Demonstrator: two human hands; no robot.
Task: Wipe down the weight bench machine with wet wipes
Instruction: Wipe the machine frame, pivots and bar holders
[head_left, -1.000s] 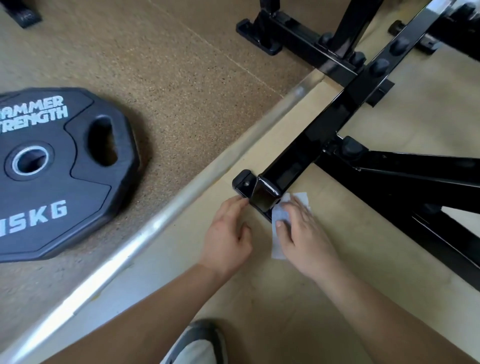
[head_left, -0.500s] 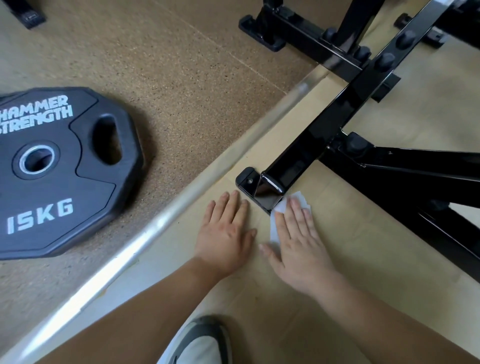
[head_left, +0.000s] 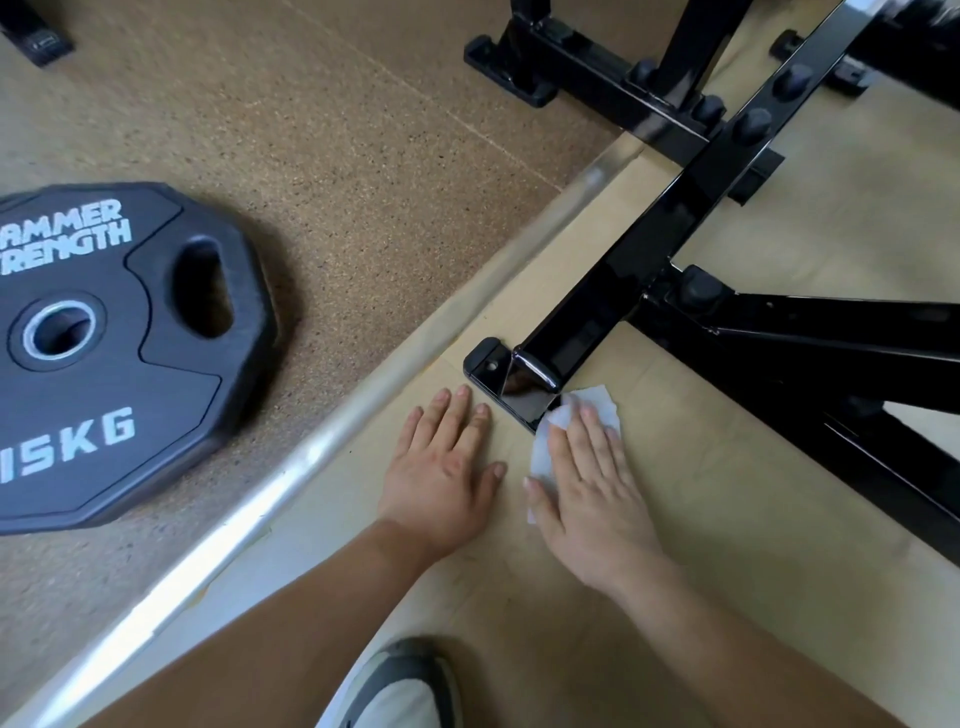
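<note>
The black steel frame of the weight bench machine (head_left: 649, 249) runs diagonally from the upper right down to a foot plate (head_left: 524, 395) on the light wooden floor. A white wet wipe (head_left: 597, 402) lies flat on the floor against that foot. My right hand (head_left: 592, 488) presses on the wipe with straight fingers, fingertips close to the foot's right corner. Just left of the foot, my left hand (head_left: 447, 467) lies flat on the floor, fingers spread, holding nothing.
A black 15 kg weight plate (head_left: 104, 353) lies on the speckled rubber mat at the left. A metal strip (head_left: 332, 447) divides mat and wooden floor. More black frame legs (head_left: 831, 374) spread to the right and at the top. My shoe (head_left: 400, 691) shows at the bottom.
Both hands went from curled at the foot plate to flat on the floor. The right hand now presses the wipe down beside the foot; the left drew slightly back.
</note>
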